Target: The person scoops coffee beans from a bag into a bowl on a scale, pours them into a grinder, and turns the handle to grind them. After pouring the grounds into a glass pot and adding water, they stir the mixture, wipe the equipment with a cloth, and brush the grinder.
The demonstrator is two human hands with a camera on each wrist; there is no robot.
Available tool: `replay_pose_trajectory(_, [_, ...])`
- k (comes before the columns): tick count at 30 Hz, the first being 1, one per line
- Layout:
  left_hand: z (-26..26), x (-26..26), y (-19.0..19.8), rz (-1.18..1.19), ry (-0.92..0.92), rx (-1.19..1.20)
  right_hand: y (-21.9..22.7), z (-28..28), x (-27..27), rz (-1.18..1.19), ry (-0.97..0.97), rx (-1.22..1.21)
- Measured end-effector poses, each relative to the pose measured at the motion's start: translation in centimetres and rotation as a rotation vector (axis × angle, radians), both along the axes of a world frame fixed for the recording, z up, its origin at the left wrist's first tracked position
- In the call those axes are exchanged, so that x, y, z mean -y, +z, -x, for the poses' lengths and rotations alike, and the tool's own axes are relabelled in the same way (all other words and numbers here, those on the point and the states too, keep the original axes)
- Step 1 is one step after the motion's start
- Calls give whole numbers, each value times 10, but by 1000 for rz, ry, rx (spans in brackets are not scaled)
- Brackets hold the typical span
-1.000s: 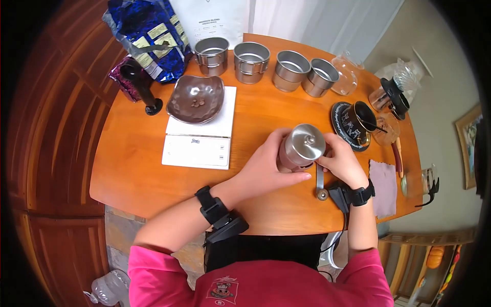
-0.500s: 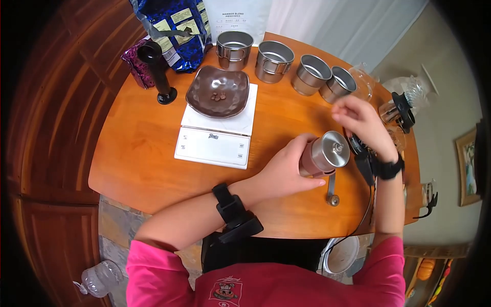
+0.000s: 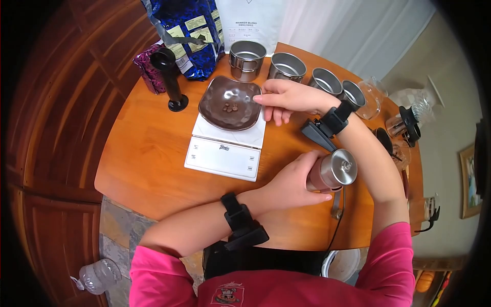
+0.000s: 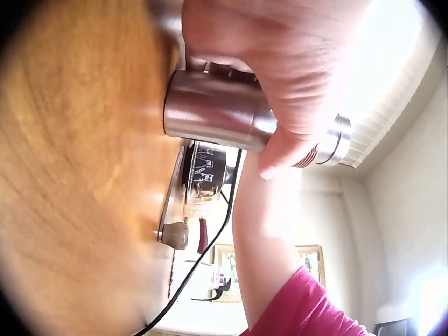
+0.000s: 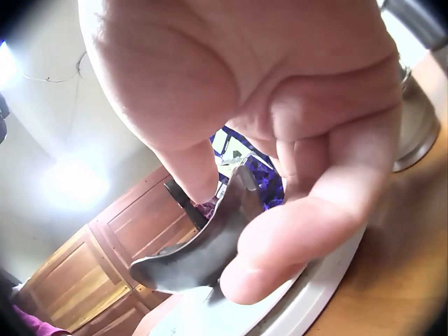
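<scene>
now the right hand (image 3: 279,100) pinches the near rim of the brown dish (image 3: 228,109) on the scale (image 3: 225,153), left of the grinder (image 3: 331,171), which the left hand (image 3: 291,187) grips upright on the table (image 3: 148,148).

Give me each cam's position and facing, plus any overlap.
Head: on the head, looking down at the table; both forearms show, left hand gripping the coffee grinder, right hand at the brown dish.
Left wrist: under the left hand, looking along the tabletop at the grinder; palm and thumb show.
Right wrist: under the right hand, looking up past fingers pinching the dish rim.
Shared: grinder in head and left wrist; dish in head and right wrist.
</scene>
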State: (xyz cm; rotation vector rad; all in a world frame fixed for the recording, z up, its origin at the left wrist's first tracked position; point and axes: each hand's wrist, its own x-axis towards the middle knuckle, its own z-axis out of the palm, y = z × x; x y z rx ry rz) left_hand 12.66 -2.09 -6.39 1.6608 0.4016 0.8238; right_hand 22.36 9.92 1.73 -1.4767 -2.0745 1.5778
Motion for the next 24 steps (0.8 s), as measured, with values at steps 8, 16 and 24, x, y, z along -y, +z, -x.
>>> replay_pose_trajectory(8, [2,0,4,19,-51,-26,-12,1,0,59,-67,-332])
replay_pose_trajectory(16, [1,7,11,95,-57,-29,25,-67,34,-175,-366,-397])
replay_pose_trajectory(24, [4,10,22,-141,51,130,52,-110,81,-343,-513,-423])
